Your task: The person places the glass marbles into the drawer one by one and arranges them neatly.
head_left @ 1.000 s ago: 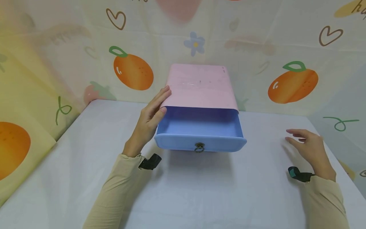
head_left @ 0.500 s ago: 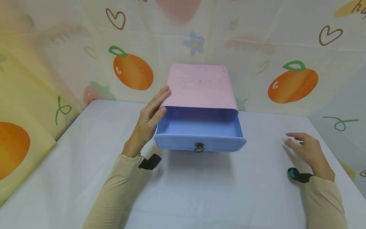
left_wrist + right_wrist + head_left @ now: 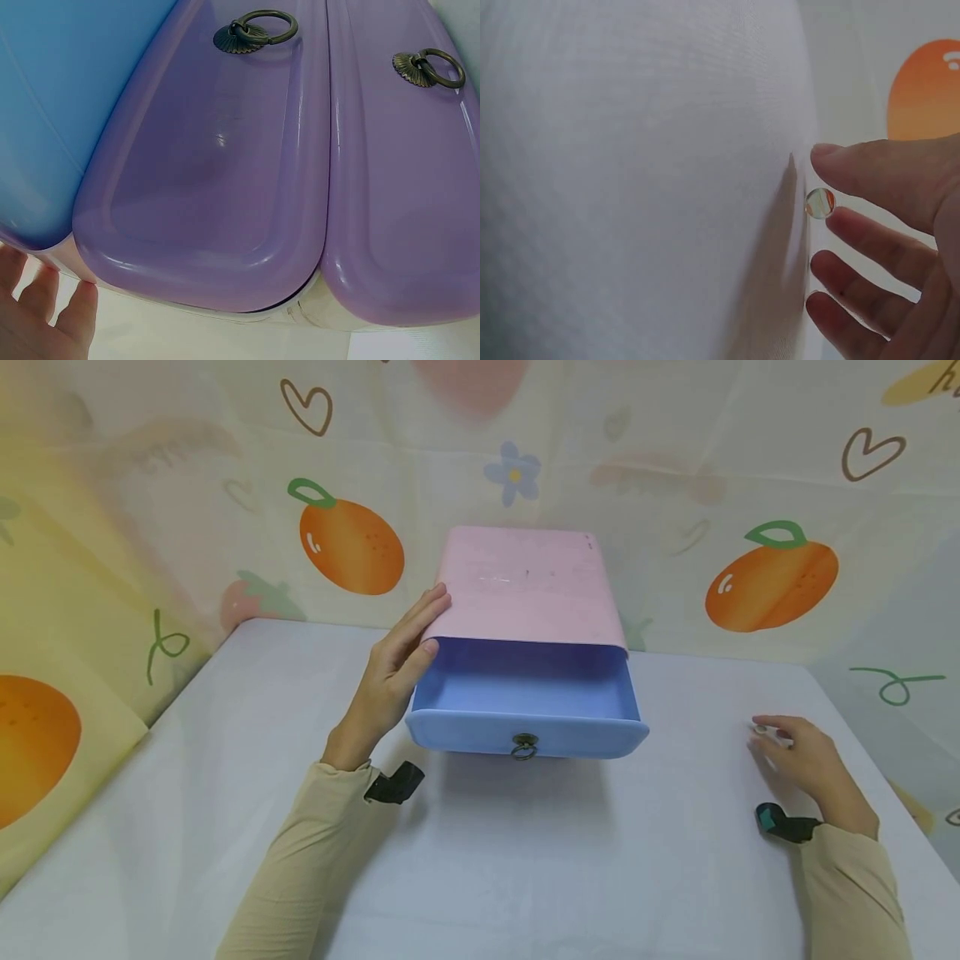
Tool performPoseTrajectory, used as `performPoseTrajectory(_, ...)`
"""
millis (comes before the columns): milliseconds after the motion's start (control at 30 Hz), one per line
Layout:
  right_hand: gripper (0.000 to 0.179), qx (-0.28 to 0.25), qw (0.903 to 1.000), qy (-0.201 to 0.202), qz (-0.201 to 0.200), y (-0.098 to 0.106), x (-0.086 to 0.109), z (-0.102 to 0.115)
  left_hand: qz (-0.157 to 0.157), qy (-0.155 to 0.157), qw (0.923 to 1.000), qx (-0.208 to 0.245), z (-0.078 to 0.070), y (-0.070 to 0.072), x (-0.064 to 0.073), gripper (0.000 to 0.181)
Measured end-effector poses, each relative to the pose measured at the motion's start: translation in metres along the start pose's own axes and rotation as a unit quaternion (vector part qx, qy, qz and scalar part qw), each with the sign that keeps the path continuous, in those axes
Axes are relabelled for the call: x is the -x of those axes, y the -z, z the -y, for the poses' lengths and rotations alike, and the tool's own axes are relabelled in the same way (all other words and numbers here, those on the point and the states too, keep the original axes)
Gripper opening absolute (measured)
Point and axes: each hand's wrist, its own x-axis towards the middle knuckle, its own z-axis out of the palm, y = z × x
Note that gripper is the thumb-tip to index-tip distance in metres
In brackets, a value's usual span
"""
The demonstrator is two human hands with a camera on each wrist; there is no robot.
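Note:
My left hand (image 3: 382, 681) rests with extended fingers against the left side of a pink drawer cabinet (image 3: 528, 585). Its top blue drawer (image 3: 525, 735) is pulled out and has a dark metal ring pull. Two purple drawer fronts (image 3: 202, 172) with ring pulls show in the left wrist view, where the fingertips (image 3: 79, 307) touch the cabinet's edge. Far to the right, my right hand (image 3: 813, 764) is low over the white table. A small clear glass marble (image 3: 820, 203) with orange streaks lies between its spread thumb and index finger, close to the index fingertip.
The white-covered table (image 3: 525, 877) stretches around the cabinet. Behind it hangs a cloth backdrop (image 3: 652, 443) printed with oranges, hearts and flowers. A dark wrist camera (image 3: 395, 783) sits on the left wrist and another camera (image 3: 783, 821) on the right.
The right hand has lowered slightly toward the table, its fingertips coming down around the marble. The left hand and the drawer have stayed in place.

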Motion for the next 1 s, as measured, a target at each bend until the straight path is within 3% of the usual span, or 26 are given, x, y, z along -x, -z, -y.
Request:
performPoseTrajectory(200, 0.055, -0.004, 0.9993, -0.016, 0.033, 0.0001, 0.0001, -0.0011, 0.0, 0.0, 1.0, -0.001, -0.0006, -0.0003, -0.0001, 0.047)
performPoseTrajectory(700, 0.043, 0.01, 0.9999, 0.01, 0.003, -0.0039, 0.0005, -0.0017, 0.001, 0.002, 1.0, -0.004, -0.0002, -0.0003, 0.0003, 0.048)
performPoseTrajectory(1000, 0.038, -0.004, 0.9999, -0.006, 0.013, -0.0049, -0.0001, -0.001, 0.003, 0.001, 1.0, 0.002, 0.0004, -0.0002, 0.0005, 0.048)
